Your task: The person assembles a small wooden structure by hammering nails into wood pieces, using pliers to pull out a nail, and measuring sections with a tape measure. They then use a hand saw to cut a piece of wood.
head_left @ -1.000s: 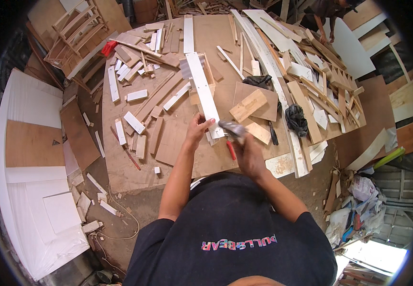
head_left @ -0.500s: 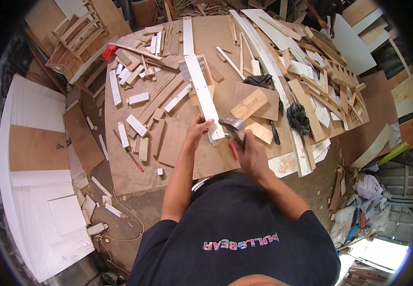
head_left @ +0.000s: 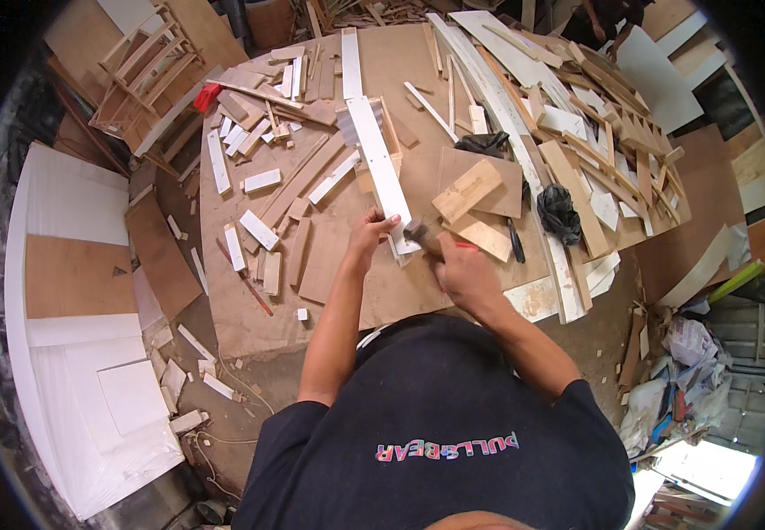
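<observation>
From the head view, we see our left hand (head_left: 367,231) with fingers pressed on the near end of a long white strip (head_left: 381,168) lying on the wooden surface (head_left: 329,291). Our right hand (head_left: 458,272) is wrapped shut around a hammer (head_left: 418,234), whose head sits just beside the strip's near end. Right of the strip lie a light wooden block (head_left: 467,189) on a brown board and, further right, a black cloth (head_left: 559,212). Left of the strip, short white offcuts (head_left: 259,228) are scattered.
</observation>
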The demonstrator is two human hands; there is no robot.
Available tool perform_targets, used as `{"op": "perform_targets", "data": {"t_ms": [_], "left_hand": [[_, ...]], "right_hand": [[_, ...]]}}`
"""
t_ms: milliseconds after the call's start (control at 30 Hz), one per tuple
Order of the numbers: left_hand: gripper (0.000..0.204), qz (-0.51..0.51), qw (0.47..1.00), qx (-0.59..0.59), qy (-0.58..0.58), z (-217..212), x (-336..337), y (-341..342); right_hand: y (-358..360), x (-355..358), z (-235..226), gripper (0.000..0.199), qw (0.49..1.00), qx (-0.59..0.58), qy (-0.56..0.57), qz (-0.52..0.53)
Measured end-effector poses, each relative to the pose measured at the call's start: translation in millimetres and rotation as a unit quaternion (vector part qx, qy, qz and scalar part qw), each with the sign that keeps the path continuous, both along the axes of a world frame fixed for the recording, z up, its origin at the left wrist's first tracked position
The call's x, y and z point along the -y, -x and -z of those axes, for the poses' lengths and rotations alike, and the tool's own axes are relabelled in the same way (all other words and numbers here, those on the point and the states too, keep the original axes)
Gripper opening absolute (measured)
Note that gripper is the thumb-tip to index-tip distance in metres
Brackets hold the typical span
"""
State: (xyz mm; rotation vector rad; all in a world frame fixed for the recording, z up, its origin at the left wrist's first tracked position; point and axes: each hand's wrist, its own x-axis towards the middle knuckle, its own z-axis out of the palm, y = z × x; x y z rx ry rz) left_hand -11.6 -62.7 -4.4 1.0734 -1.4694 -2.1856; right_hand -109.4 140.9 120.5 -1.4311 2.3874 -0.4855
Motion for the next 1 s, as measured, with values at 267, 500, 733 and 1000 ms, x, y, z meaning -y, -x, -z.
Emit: {"op": "perform_targets", "data": {"t_ms": [267,500,733,1000], "left_hand": [[0.033,-0.002,1.0,0.025,0.017,8,8,6],[0.029,-0.003,1.0,0.015,0.02,2,-9,2],[0.028,-0.021,0.999,0.006,0.038,-7,-14,-1],[0.039,-0.154,0.969,0.087,0.175,-21,-59,11]], "right_hand": [[12,6,24,0.028,0.998,0.003,0.065,-0.023],[13,0,19,0.028,1.0,-0.008,-0.001,-0.003],[10,-3,28,0.028,0.999,0.021,0.028,-0.014],[43,-40,52,0.041,0.977,0.175,0.097,0.067]]}}
